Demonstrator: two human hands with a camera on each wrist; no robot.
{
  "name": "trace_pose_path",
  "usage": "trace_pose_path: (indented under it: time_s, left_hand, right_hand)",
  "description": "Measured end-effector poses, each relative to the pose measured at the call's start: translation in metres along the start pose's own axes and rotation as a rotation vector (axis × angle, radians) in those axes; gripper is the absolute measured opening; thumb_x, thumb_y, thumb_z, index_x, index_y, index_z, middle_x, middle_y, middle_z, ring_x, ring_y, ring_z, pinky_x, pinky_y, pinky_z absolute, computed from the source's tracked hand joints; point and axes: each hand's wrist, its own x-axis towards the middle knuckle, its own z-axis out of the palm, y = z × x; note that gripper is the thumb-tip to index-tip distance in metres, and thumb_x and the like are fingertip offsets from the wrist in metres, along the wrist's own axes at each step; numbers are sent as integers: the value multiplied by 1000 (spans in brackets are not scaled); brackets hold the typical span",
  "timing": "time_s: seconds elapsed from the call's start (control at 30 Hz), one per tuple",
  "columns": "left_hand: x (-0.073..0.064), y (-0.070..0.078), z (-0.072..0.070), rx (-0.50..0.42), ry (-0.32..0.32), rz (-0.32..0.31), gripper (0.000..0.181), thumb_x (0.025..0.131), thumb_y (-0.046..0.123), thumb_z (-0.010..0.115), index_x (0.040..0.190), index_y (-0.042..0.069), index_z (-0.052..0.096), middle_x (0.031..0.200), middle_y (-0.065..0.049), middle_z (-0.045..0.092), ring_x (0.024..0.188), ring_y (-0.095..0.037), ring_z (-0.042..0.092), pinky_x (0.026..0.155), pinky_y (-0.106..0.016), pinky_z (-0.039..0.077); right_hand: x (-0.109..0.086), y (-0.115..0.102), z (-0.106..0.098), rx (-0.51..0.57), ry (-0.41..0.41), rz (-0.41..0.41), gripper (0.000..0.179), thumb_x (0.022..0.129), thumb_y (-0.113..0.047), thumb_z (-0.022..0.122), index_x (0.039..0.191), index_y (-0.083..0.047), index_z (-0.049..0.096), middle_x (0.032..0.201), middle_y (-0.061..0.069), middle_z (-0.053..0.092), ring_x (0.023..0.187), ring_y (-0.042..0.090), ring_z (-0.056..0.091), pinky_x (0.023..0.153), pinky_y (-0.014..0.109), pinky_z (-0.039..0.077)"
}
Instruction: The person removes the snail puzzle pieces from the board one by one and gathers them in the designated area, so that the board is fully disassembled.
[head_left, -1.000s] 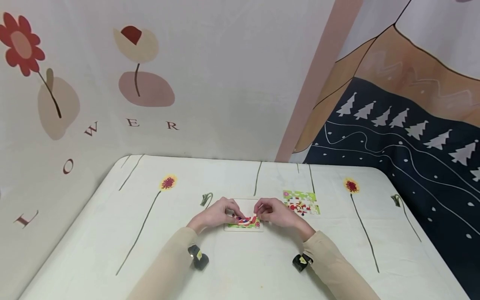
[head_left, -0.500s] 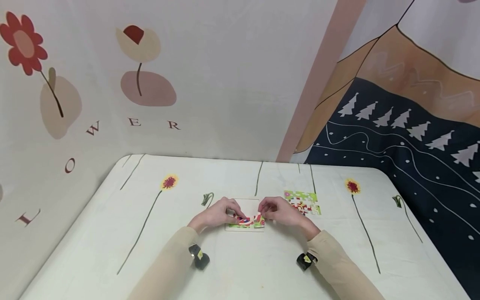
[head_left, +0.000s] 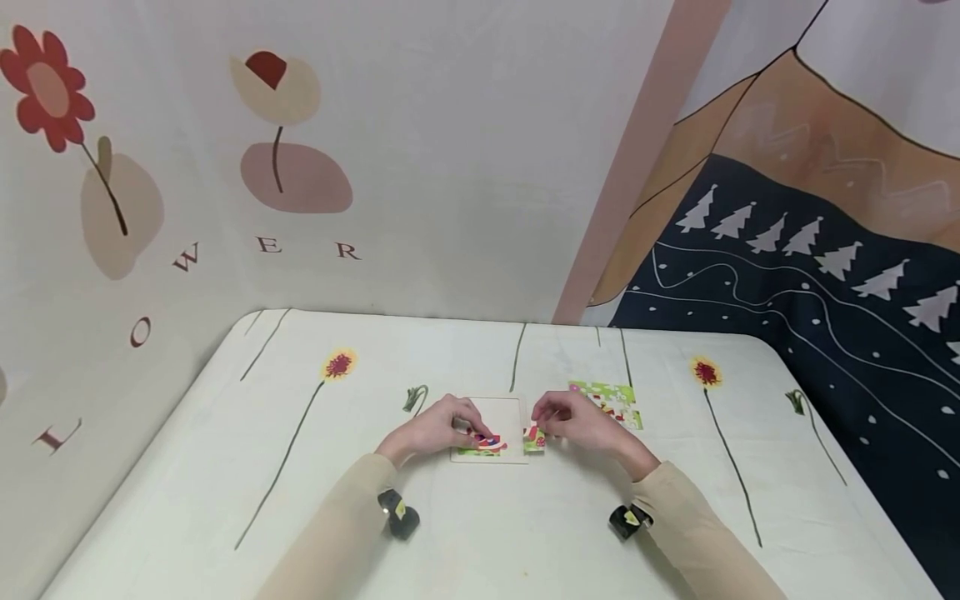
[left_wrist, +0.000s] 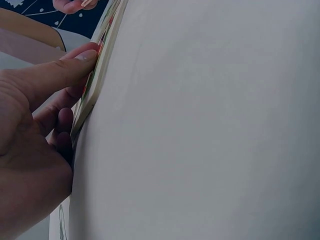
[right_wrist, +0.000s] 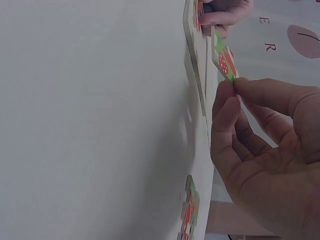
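My right hand pinches a puzzle piece, green with a red spotted shape, between thumb and fingertips. It is raised, tilted, just off the right side of a thin pale puzzle tray. On the tray's left, my left hand rests its fingertips on joined puzzle pieces in red, white, blue and green along the near edge. In the left wrist view the left thumb lies nearly straight onto the tray's top, with the lower fingers bent beside its edge. Part of those pieces is hidden under the hand.
Behind the right hand, several green and red puzzle pieces lie grouped on the white flower-printed tablecloth. Patterned fabric hangs at the table's back. Small black cameras sit on both wrists.
The right hand has drawn the red-and-green puzzle piece rightward, away from the joined pieces and out past the tray's right side. The left hand has stayed in place.
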Motion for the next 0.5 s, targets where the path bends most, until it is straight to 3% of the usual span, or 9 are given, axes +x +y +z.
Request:
trace_pose_path:
  time_s: [0.17,0.5]
  left_hand:
    - [0,0,0,17,-6,2,17,83,6,74,98,11,77,98,5,61,100,-18,46,86,-40,33]
    - [1,-1,0,28,-3,4,17,82,5,74,98,10,77,97,5,61,99,-18,45,86,-39,33]
  right_hand:
    - [-4,14,-4,-24,25,10,13,87,7,59,99,6,63,88,11,62,75,20,55,63,26,45]
    - [-17,17,-15,-74,75,-5,9,88,3,63,97,2,65,86,7,62,77,18,56,67,26,46]
